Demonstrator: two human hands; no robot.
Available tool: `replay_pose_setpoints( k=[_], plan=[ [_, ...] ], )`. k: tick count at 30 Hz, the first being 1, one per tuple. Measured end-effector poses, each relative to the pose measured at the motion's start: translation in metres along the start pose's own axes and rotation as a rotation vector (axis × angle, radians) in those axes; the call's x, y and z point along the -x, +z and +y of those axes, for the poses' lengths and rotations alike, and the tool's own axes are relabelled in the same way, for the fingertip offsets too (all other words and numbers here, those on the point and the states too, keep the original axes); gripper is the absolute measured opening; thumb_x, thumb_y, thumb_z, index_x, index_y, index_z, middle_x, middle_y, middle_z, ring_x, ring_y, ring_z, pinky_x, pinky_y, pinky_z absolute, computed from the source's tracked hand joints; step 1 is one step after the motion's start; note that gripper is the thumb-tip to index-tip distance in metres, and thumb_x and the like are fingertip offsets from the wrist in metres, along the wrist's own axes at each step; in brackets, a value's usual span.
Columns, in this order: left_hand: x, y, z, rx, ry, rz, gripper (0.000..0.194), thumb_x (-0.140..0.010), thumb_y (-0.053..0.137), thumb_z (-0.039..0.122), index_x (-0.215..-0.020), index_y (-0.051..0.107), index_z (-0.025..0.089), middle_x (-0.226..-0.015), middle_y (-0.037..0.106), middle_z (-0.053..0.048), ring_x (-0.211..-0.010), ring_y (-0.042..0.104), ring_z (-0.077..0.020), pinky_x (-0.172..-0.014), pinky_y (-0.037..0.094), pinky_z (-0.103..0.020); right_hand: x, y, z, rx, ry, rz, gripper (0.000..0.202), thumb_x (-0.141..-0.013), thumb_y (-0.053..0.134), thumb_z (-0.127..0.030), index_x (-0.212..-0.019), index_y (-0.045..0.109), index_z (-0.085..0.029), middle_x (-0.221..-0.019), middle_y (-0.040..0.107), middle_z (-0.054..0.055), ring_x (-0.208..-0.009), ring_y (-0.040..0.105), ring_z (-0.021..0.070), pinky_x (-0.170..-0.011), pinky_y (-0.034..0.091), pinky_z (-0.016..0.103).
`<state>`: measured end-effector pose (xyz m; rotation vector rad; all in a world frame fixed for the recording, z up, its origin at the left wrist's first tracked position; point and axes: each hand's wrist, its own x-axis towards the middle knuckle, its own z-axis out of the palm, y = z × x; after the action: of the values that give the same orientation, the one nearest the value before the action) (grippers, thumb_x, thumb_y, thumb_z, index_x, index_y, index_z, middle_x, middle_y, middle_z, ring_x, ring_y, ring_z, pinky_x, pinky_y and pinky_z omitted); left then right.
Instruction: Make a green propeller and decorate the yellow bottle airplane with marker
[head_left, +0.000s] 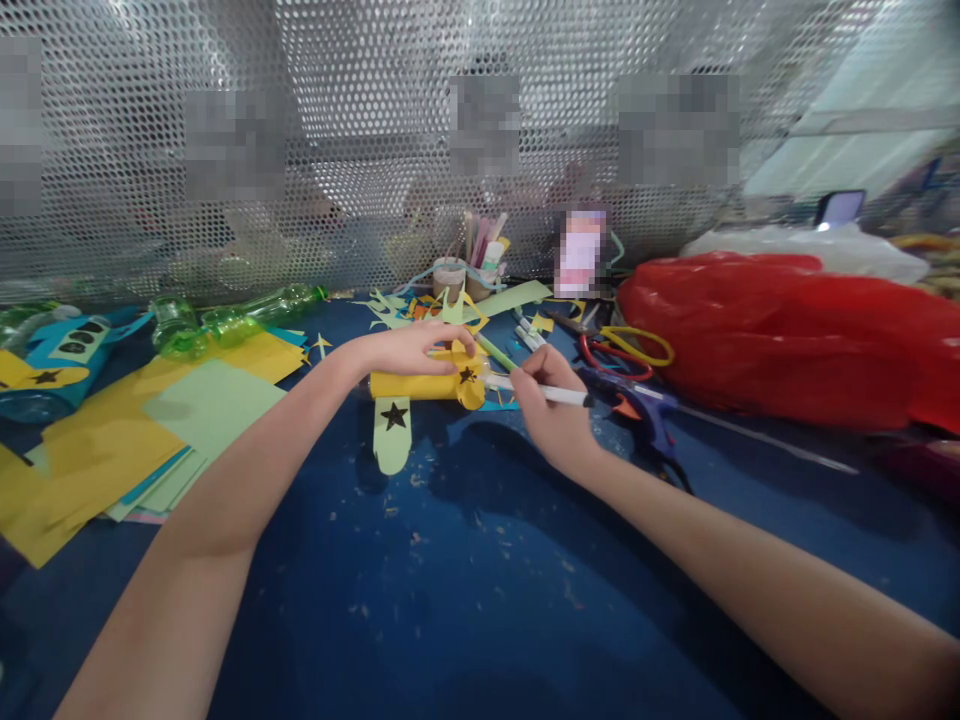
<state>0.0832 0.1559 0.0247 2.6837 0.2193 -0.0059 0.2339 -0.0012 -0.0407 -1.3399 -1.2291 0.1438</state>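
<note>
A glossy, crinkled red plastic bag [750,340] lies right, matt yellow paper [127,430] left, perforated shiny metal mesh [360,120] far.

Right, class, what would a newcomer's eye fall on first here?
Probably the big red plastic bag on the right. Next, at the centre, the yellow tube with a black star, the left hand at its far side and the right hand holding a white marker.
</note>
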Motion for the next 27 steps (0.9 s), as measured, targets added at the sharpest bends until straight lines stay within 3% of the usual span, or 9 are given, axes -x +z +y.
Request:
replay_pose_setpoints(
  k=[27],
  plan=[
    [-0.0006, 0.0002, -0.0012, 0.002, 0.001, 0.000, 0.030, -0.087, 0.049, 0.038, -0.115, 0.050, 0.027, -0.125, 0.055, -0.002, -0.117, 0.048, -0.0208, -0.098, 0.036, -0.032, 0.0012, 0.0015, -0.0003, 0.029, -0.035, -0.049, 0.023, -0.081, 0.050, -0.013, -0.065, 0.036, -0.023, -0.056, 0.034, -0.007, -0.050, 0.031, 0.0102, -0.049, 0.026, 0.027]
  ],
)
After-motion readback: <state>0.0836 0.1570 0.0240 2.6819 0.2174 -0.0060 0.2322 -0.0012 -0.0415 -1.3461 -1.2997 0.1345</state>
